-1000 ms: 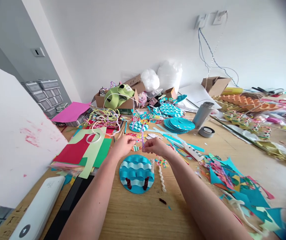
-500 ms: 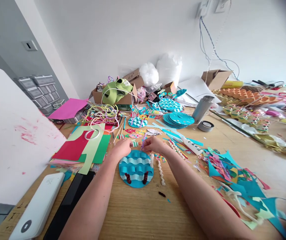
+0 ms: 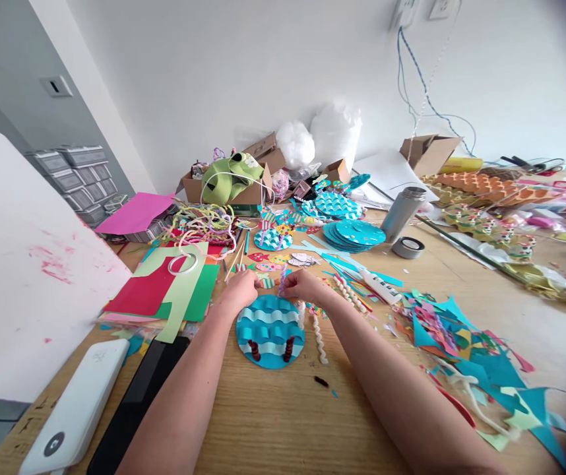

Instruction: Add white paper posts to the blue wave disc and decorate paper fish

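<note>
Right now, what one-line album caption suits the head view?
The right hand holds a purple twisted strip beyond a blue disc with wavy paper bands.

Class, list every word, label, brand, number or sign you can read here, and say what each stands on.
No text can be read for certain.
White tube: dark lettering, too blurred.
White device: pale emblem and round dark mark, no legible words.
Green strip at the box's base: marks too small.
Tan edge at lower left: dark characters, unreadable.
</note>
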The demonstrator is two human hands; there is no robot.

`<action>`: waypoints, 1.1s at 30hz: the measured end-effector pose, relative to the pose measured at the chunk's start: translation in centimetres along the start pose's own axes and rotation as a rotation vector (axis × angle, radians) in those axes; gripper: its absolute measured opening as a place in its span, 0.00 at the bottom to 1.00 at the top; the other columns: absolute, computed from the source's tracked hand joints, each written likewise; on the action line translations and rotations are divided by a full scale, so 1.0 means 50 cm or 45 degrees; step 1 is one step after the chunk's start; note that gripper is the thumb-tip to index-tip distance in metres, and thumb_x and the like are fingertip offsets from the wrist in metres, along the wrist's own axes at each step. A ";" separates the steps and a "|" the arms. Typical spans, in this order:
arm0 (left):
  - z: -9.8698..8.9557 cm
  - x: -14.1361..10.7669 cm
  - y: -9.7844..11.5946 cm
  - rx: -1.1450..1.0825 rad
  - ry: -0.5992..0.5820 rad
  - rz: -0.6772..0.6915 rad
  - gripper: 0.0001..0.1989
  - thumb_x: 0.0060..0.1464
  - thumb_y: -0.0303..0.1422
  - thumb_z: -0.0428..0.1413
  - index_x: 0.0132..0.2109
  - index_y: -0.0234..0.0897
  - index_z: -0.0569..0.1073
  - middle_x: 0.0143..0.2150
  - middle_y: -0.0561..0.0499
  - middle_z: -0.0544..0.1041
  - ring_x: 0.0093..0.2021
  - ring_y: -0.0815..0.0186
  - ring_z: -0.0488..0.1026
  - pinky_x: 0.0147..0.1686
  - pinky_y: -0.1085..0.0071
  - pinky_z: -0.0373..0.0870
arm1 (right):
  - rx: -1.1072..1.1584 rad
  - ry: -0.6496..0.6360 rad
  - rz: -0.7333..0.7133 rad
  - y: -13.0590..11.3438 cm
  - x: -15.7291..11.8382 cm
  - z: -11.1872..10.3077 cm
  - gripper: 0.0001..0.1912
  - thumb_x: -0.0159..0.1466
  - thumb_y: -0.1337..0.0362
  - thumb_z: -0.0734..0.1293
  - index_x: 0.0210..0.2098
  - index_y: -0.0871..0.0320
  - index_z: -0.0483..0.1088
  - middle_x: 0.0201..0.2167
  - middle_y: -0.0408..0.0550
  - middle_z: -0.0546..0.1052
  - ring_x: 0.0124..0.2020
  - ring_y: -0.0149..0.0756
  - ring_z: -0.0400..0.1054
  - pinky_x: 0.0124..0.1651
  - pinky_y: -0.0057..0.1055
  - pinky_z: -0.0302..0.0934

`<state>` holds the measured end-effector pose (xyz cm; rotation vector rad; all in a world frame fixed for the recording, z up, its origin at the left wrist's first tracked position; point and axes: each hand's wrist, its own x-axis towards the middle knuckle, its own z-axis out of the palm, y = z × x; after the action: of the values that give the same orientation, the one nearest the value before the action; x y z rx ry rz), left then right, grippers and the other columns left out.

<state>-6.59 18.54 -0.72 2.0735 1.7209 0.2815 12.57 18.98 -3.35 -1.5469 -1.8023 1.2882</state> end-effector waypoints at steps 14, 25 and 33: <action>0.005 0.001 0.001 0.106 -0.039 -0.024 0.14 0.47 0.21 0.54 0.38 0.39 0.79 0.39 0.43 0.81 0.43 0.57 0.77 0.42 0.67 0.67 | -0.105 -0.003 0.001 -0.003 0.001 0.005 0.05 0.45 0.65 0.71 0.20 0.60 0.72 0.14 0.37 0.67 0.20 0.26 0.59 0.24 0.24 0.52; 0.002 0.000 0.008 0.159 -0.070 -0.057 0.15 0.46 0.19 0.54 0.39 0.38 0.79 0.41 0.44 0.81 0.44 0.59 0.77 0.43 0.71 0.68 | -0.163 0.021 0.036 -0.008 0.002 0.010 0.03 0.48 0.68 0.71 0.21 0.61 0.72 0.15 0.39 0.69 0.21 0.27 0.61 0.24 0.24 0.54; 0.005 0.005 0.007 0.192 -0.081 -0.055 0.16 0.47 0.19 0.54 0.40 0.37 0.79 0.40 0.44 0.81 0.43 0.61 0.77 0.43 0.73 0.69 | -0.193 0.024 0.049 -0.006 0.001 0.009 0.03 0.48 0.68 0.71 0.22 0.61 0.73 0.16 0.39 0.70 0.22 0.28 0.63 0.24 0.24 0.54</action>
<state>-6.12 18.69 -0.79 2.1226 1.7951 0.0735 12.02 18.87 -3.31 -1.6753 -1.9058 1.1733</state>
